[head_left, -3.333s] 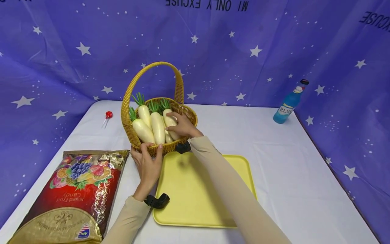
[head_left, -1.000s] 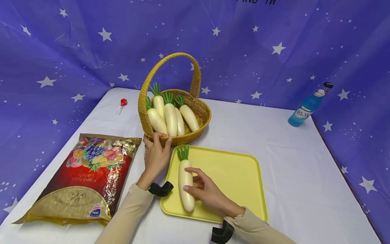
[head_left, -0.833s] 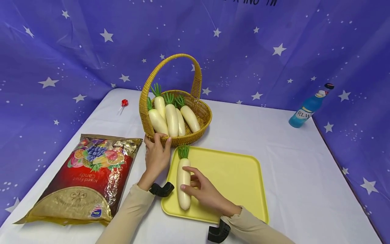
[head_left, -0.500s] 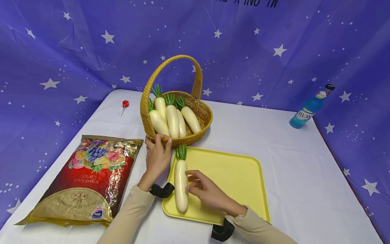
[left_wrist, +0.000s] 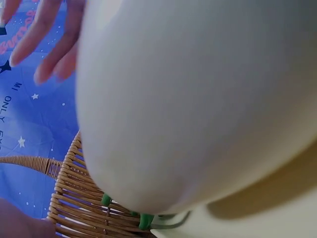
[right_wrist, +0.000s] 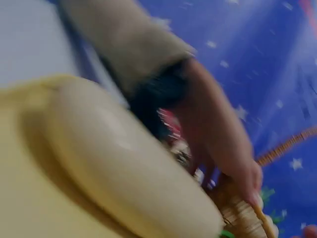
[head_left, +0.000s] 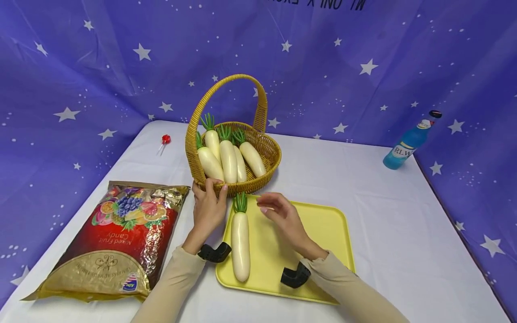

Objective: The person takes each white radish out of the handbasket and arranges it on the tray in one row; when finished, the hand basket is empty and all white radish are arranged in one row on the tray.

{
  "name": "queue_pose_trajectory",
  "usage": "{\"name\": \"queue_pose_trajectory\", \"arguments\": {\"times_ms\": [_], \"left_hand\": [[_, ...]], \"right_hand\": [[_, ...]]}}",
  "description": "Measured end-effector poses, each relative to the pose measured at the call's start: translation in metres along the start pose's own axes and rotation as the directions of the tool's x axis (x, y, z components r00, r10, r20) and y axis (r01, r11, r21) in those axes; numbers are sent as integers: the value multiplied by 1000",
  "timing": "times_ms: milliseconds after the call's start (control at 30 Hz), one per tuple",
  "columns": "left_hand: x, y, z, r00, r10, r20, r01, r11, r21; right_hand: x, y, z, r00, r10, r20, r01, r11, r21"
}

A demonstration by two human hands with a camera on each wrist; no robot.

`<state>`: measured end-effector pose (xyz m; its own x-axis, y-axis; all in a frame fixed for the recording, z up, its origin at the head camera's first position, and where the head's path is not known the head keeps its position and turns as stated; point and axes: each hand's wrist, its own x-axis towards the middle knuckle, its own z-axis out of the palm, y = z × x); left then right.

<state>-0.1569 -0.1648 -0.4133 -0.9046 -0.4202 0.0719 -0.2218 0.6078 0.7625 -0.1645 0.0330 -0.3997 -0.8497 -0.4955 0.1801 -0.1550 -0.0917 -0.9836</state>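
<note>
A white radish [head_left: 240,246] with green tops lies lengthwise on the left side of the yellow tray [head_left: 307,251]. My right hand [head_left: 284,222] hovers above the tray, right of the radish's leafy end, its fingers loosely bent around nothing. With my left hand [head_left: 209,211] I hold the front rim of the wicker basket [head_left: 258,181], near the foot of its handle. Several more white radishes [head_left: 228,161] lean inside that basket. In the left wrist view the tray's radish [left_wrist: 188,99] looms large. The right wrist view is blurred, showing the left hand [right_wrist: 218,129] at the rim.
Left of the tray lies a large bag of mixed fruit candy [head_left: 117,237]. A red lollipop [head_left: 164,141] is behind it on the white tablecloth [head_left: 323,166]. A blue bottle [head_left: 409,141] stands at the back right, before the starry purple backdrop [head_left: 307,89].
The right hand took a radish from the basket, laid it on the tray's left side and let go. It has since moved up toward the basket. The left hand stays at the rim.
</note>
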Motion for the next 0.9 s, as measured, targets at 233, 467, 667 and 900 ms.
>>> {"name": "queue_pose_trajectory", "arguments": {"times_ms": [233, 467, 667, 900], "left_hand": [[0, -5, -2, 1000, 18, -1, -18, 1000, 14], [-1, -5, 1, 999, 49, -4, -48, 999, 24], [-1, -5, 5, 997, 70, -23, -69, 996, 48], [-1, -7, 3, 994, 92, -56, -87, 993, 76]], "right_hand": [[58, -1, -15, 992, -79, -100, 109, 935, 337], [111, -5, -23, 997, 28, -67, -3, 940, 343], [140, -1, -27, 992, 80, -100, -53, 968, 245], [169, 6, -24, 981, 123, -149, -131, 991, -40]]}}
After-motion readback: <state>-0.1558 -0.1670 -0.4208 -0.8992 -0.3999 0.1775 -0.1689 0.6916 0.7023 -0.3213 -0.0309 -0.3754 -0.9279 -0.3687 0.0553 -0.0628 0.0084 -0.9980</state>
